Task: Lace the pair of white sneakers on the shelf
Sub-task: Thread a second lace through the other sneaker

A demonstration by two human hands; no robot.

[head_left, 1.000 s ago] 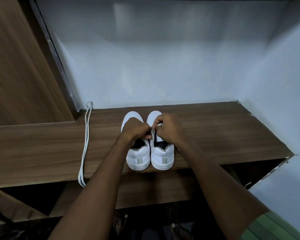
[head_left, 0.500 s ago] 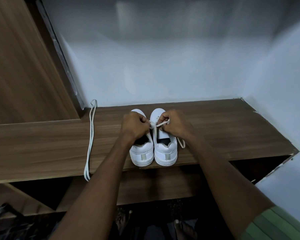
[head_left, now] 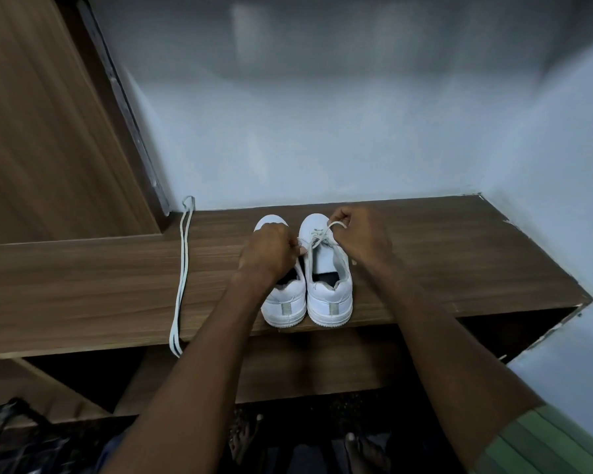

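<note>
both hands pinch the lace on the right sneaker — left hand, right hand.

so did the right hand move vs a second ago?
Yes. The right hand has shifted toward the toe of the right sneaker and out to its right side, pulling the lace taut; earlier it sat over the tongue beside the left hand.

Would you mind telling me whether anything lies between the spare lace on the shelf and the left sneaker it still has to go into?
Nothing visible: only bare shelf separates the spare lace from the left sneaker.
</note>
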